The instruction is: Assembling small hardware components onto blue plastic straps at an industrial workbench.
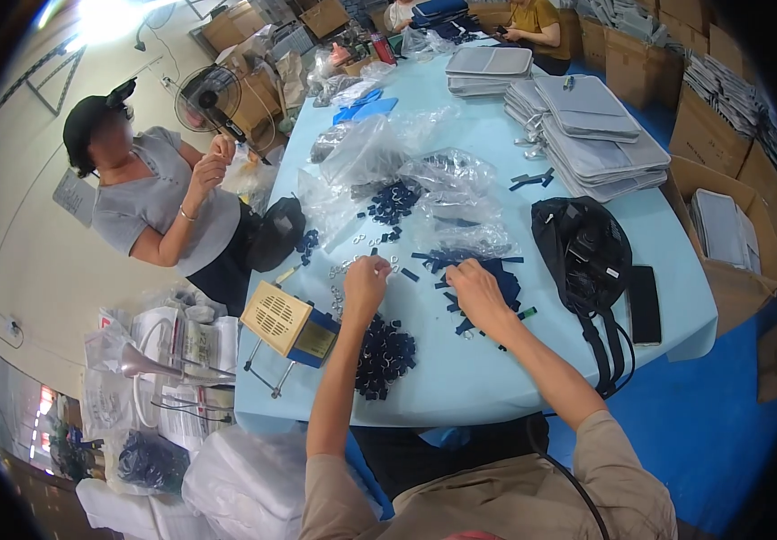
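My left hand (366, 281) is raised over the table among small silver metal rings (338, 295), its fingers pinched together; whatever lies between them is too small to name. Just below that wrist lies a pile of small dark blue fabric pieces (385, 362). To the right, my right hand (476, 288) is at the edge of a heap of dark blue fabric strips (506, 281), thumb and fingers drawn together. What its fingertips hold is hidden. Between the hands rests a single short blue strip (410, 274).
A cream-and-blue metal box (289, 324) stands at the table's left edge. Clear plastic bags (456, 202) lie beyond my hands. At right are a black bag (582, 252), a black flat case (645, 306) and stacked grey padded panels (600, 135). A co-worker (168, 180) stands at left.
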Tool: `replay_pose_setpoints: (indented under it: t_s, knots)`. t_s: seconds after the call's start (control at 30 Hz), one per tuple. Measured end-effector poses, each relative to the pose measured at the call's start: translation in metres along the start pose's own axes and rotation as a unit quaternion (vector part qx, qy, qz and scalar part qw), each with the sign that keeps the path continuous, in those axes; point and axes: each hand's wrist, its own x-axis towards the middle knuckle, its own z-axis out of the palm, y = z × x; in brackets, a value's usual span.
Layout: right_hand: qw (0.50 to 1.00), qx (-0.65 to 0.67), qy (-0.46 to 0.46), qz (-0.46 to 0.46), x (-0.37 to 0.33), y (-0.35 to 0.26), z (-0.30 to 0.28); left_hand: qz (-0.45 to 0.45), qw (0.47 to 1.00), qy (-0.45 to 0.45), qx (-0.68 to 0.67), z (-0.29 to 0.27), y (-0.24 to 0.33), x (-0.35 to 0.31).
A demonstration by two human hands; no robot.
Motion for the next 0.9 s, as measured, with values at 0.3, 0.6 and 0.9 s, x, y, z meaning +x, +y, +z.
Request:
replay_pose_setpoints:
  t_s: [0.3, 0.6, 0.9]
  knots:
    - [0.996, 0.016, 0.085, -0.028, 0.003, -0.008, -0.009, -0.126, 0.923, -0.030, -0.362, -0.031, 0.062, -0.063]
    - [0.955, 0.285, -0.042, 0.075, 0.003, -0.022, -0.007, -0.163, 0.898, -0.020, -0.409, -0.038, 0.074, -0.093]
    - [0.811, 0.535, -0.193, 0.140, -0.003, -0.035, 0.000, -0.216, 0.853, -0.030, -0.474, -0.051, 0.066, -0.122]
